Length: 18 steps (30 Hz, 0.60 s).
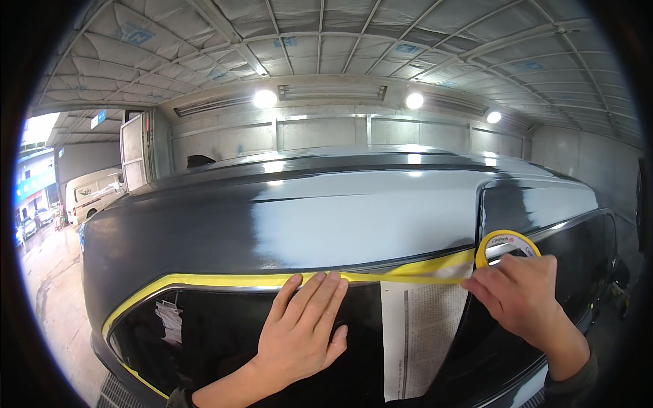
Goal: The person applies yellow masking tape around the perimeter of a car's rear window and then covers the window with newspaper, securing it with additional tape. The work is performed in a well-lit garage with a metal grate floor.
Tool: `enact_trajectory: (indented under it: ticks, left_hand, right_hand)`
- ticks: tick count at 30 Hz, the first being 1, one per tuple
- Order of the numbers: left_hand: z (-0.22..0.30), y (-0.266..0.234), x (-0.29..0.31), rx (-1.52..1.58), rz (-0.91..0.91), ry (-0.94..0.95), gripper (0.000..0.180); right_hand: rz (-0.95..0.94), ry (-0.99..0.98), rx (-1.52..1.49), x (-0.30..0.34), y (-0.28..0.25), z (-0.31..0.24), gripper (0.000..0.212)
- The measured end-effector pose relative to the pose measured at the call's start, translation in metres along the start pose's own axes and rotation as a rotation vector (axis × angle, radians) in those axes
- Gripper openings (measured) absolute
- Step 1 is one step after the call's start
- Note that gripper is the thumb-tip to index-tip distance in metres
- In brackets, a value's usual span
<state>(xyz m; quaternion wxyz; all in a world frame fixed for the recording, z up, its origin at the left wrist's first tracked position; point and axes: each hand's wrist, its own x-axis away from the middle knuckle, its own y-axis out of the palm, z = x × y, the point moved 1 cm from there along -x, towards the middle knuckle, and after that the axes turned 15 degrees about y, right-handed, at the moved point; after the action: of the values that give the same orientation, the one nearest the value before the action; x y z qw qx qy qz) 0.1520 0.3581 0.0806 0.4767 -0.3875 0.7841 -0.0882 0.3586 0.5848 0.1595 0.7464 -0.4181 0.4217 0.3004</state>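
Observation:
My left hand lies with its fingers stretched out, fingertips pressing the yellow masking tape strip along the upper edge of the dark side window. This strip follows the window edge to the left and bends down round its corner. To the right, my right hand grips a roll of masking tape, yellow outside with a white core. A length of tape stretches between the two hands. Below it hangs a newspaper sheet over the glass, its top edge at the tape.
The car body is dark grey with pale grey patches, and a vertical door gap runs by my right hand. A second dark window is at the right. An open doorway at the left shows a white van. Lamps light the back wall.

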Motion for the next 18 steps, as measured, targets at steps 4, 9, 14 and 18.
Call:
enact_trajectory:
  ticks: [4, 9, 14, 18]
  left_hand:
    - [-0.001, 0.000, 0.000, 0.021, 0.029, 0.000, 0.064]
    - [-0.001, 0.002, -0.001, 0.036, 0.051, -0.010, 0.064]
    - [0.001, -0.002, -0.004, 0.099, 0.061, -0.010, 0.066]
    - [0.006, 0.000, -0.012, 0.132, 0.053, 0.018, 0.067]
  right_hand:
    - [-0.144, 0.186, -0.001, -0.014, 0.013, 0.000, 0.020]
    - [-0.279, 0.190, 0.140, -0.025, 0.016, -0.007, 0.026]
    - [-0.306, 0.149, 0.180, -0.027, 0.019, -0.012, 0.031]
    - [-0.362, 0.142, 0.241, -0.028, 0.020, -0.014, 0.030]
